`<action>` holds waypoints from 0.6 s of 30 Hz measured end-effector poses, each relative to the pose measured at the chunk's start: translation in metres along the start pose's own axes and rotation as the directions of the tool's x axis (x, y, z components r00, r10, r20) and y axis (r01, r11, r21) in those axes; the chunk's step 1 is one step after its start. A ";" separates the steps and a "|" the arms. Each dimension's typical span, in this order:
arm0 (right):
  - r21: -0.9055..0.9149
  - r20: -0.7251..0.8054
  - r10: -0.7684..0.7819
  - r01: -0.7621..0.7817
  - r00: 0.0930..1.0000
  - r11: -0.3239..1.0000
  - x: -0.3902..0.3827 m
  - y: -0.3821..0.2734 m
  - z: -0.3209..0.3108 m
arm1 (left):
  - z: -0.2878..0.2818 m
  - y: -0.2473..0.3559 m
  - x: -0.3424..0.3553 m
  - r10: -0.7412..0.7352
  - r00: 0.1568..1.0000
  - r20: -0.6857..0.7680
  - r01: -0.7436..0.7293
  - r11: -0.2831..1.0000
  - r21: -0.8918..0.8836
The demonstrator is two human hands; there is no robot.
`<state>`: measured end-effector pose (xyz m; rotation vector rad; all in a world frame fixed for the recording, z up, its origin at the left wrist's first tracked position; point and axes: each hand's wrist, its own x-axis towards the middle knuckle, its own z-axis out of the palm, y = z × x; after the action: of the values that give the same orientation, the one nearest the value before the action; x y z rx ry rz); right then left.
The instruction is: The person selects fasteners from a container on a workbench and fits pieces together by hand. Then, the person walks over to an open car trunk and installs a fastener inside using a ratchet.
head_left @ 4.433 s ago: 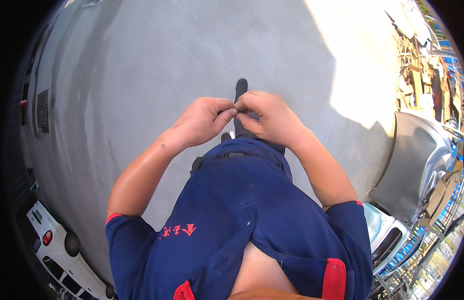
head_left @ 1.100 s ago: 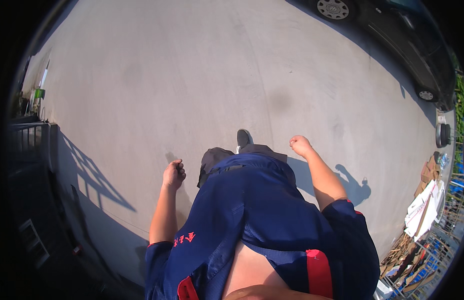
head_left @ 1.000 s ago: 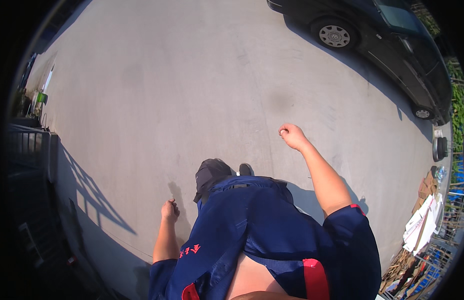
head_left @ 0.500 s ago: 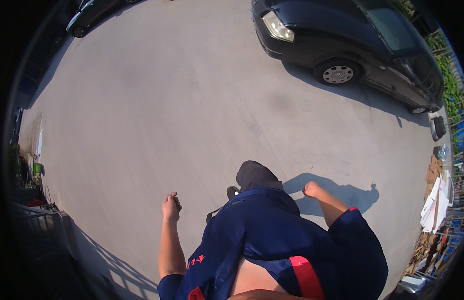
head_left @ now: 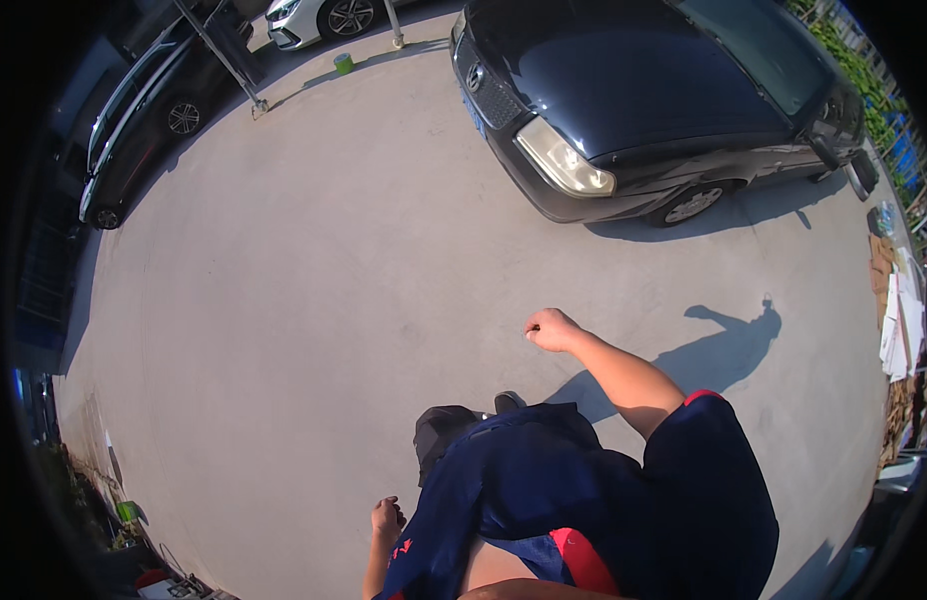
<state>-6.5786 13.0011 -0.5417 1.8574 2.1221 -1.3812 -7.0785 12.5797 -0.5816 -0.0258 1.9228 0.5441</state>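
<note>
My right hand (head_left: 552, 330) swings out ahead of my body above the pale concrete ground (head_left: 284, 300), its fingers curled closed and nothing showing in them. Down by my left side is my left hand (head_left: 388, 516), small in view with loosely curled fingers; I see no object in it. Neither hand touches anything. Between the hands are my dark blue shirt (head_left: 544, 470) and a dark trouser leg (head_left: 442, 440), with one dark shoe (head_left: 509, 402) in front.
A dark car (head_left: 624, 90) stands ahead on the right. Another dark car (head_left: 149, 125) is at the far left, near a metal post (head_left: 224, 60). A white car (head_left: 299, 22) and a green container (head_left: 344, 63) are beyond. Cardboard and white sheets (head_left: 901, 325) line the right edge.
My right arm has swung forward and inward, while my left hand has drawn back and lower. The dark car ahead appears nearer, and the white car and green container have come into view.
</note>
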 end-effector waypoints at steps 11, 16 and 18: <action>0.011 0.059 0.273 -0.274 0.960 0.962 0.339 -0.094 -0.094 | -0.003 0.574 0.292 0.068 0.997 0.031 -0.066 0.996 -0.062; -0.103 0.020 0.481 -0.477 0.876 0.873 0.405 -0.059 -0.102 | 0.037 0.956 0.314 0.496 0.855 0.155 -0.497 0.867 -0.030; -0.023 0.115 0.584 -0.586 0.804 0.810 0.387 -0.076 -0.104 | 0.048 1.000 0.315 0.518 0.827 0.219 -0.536 0.844 0.026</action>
<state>-6.7015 13.3789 -0.6340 2.1128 1.2964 -1.2956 -7.4330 13.5657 -0.5148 0.6181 1.7388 0.7949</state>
